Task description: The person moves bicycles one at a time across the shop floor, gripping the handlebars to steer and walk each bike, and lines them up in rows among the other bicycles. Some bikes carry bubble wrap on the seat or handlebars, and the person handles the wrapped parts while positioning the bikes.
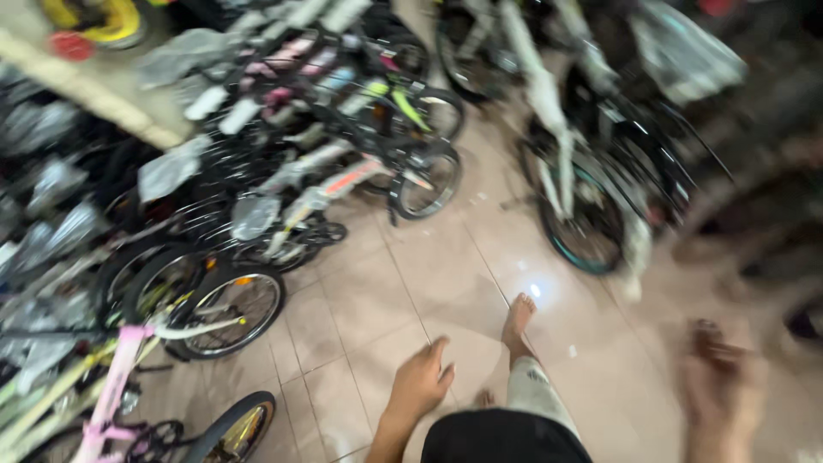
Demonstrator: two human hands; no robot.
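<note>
Both hands empty: left hand (pixel 422 380) loosely open above the tiled floor (pixel 411 283); right hand (pixel 720 377) blurred, seemingly open. Nearest bicycles (pixel 206 300) stand left, untouched; bare foot (pixel 518 315) ahead.

Dim, motion-blurred; glare on floor tiles (pixel 534 290)

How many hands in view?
2: left hand low at centre over the floor tiles, empty; right hand at lower right, blurred, nothing visibly held.
</note>
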